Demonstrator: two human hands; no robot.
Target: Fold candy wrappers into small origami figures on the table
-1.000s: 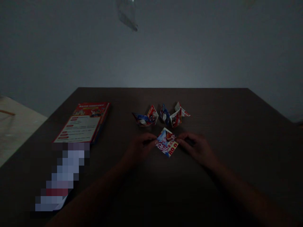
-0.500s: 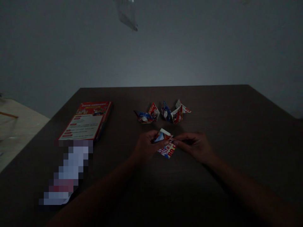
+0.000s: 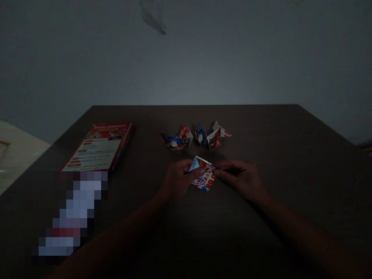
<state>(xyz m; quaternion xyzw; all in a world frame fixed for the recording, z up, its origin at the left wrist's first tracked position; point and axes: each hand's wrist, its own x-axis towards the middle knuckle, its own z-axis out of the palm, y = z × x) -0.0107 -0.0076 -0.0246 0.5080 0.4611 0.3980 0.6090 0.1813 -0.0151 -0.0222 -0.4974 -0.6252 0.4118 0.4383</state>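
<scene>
Between my hands is a small piece of folded printed paper (image 3: 207, 180), white, red, blue and purple, held above the dark table (image 3: 279, 135). My left hand (image 3: 180, 176) is closed on its left side, thumb lying across the front. On the opposite side, my right hand (image 3: 241, 174) pinches the paper's right corner between thumb and fingertips. Just beyond my hands stand two folded paper shapes with pointed ends: a blue and red one (image 3: 176, 140) on the left, and a blue, red and white one (image 3: 213, 136) on the right.
A stack of red and white printed sheets (image 3: 99, 149) lies on the table's left. Nearer to me, a pixelated pale area (image 3: 78, 209) hides what is there. A grey wall (image 3: 232, 50) rises behind the table's far edge.
The paper's upper flap looks more tilted and its white strip narrower, with both hands still holding it. The whole view has shifted slightly, so the table items appear farther left.
</scene>
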